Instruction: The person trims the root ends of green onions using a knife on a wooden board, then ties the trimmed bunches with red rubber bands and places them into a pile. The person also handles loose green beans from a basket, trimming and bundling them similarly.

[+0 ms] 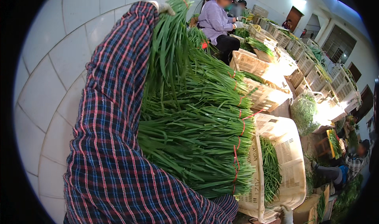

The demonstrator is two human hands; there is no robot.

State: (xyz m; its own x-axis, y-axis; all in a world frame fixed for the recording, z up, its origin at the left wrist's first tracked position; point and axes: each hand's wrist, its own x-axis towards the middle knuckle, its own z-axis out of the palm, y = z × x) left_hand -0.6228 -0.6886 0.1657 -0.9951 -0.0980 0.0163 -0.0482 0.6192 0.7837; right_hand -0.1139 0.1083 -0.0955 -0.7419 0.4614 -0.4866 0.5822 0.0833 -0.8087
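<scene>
My left hand (166, 8), in a pale work glove, is at the top of the view at the end of a plaid sleeve. It grips a bunch of garlic chives (173, 43) near its tied end, and the long green leaves hang down. Below lies a pile of chive bunches (195, 135) bound with red ties, their pale cut ends facing right. A cream plastic crate (291, 161) stands against those ends, with loose chives (270, 170) inside. At the bottom, my right hand (285, 214), also gloved, has its fingers curled over the crate's lower rim.
A white tiled wall (74, 31) runs along the left. A co-worker in a checked shirt (217, 25) sits beyond the pile beside more crates (260, 64). Another person (352, 161) sits at the right. A clear bag of greens (305, 113) stands near stacked crates.
</scene>
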